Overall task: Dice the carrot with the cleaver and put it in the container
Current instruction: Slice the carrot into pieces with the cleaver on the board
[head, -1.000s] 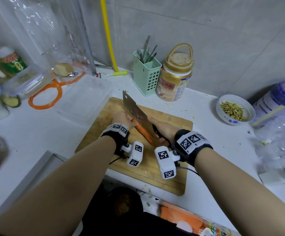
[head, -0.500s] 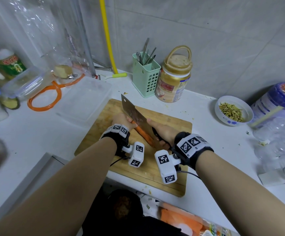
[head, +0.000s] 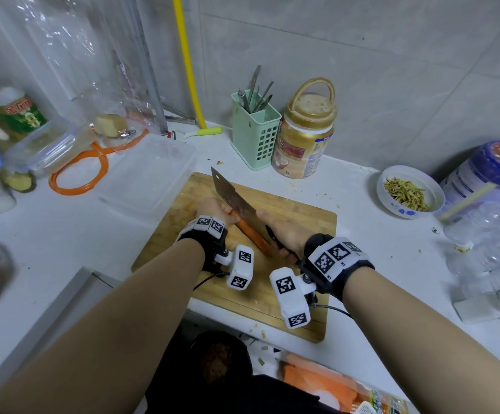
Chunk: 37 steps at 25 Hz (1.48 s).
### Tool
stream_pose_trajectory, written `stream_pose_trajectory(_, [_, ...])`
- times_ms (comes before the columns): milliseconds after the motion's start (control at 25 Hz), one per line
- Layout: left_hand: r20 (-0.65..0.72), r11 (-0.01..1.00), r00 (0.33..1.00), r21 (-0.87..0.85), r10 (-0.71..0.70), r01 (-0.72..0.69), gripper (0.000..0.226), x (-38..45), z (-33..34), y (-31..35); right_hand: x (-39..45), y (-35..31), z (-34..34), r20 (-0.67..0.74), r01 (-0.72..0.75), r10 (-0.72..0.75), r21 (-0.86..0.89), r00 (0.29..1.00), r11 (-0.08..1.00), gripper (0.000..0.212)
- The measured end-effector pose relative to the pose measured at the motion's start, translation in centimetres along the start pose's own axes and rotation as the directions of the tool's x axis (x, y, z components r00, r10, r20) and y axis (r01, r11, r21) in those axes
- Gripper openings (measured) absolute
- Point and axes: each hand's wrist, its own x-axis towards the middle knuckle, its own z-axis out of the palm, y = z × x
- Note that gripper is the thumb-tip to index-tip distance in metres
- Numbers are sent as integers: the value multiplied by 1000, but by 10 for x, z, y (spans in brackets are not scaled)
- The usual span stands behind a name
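Carrot lying between the hands, far end pinned under left hand; right hand clamped on cleaver, blade along carrot.

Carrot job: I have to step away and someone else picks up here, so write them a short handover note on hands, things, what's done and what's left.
Left hand: holds down the far end of the carrot on the cutting board.
Right hand: grips the cleaver handle; the blade lies along the carrot's length.
Container: clear, off the board's left edge, no carrot visible in it.
Done: carrot placed and steadied; no cut pieces visible on the board.
Left: split the carrot, cut into strips, dice, move the dice into the container.
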Motion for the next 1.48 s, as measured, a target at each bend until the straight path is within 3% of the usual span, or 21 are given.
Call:
stream_pose_trajectory(320, [92,971,991,-213,-93,111,32,11,3,-7,-3,15,4,-35,12,-11,28,999,1000,67])
stream_pose_trajectory(1480, [80,928,985,-334,-150,168,20,12,8,-9,6,21,16,-77,29,-27,21,997,999,68])
